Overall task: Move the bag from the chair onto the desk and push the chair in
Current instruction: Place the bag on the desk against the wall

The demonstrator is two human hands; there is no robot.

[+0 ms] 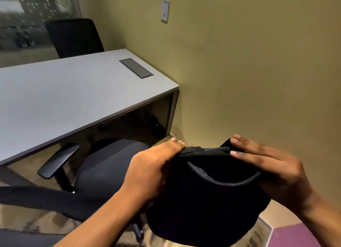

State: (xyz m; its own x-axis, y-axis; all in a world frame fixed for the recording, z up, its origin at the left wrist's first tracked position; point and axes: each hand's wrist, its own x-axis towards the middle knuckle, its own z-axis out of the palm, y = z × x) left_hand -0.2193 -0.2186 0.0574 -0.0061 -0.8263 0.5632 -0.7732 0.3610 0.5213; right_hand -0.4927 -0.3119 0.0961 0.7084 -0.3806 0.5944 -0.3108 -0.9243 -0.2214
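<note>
Both hands, left and right, grip the black bag off the chair, not yet on the desk, chair unpushed.

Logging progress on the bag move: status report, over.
Left hand and right hand gripping black bag, lifted beside office chair. Not yet on desk. Desktop path unobstructed.

Grey surface against the wall, floor beneath

A flush grey cable hatch sits near the surface's far right corner; a black chair stands on the floor by the near edge, partly tucked under.
</note>
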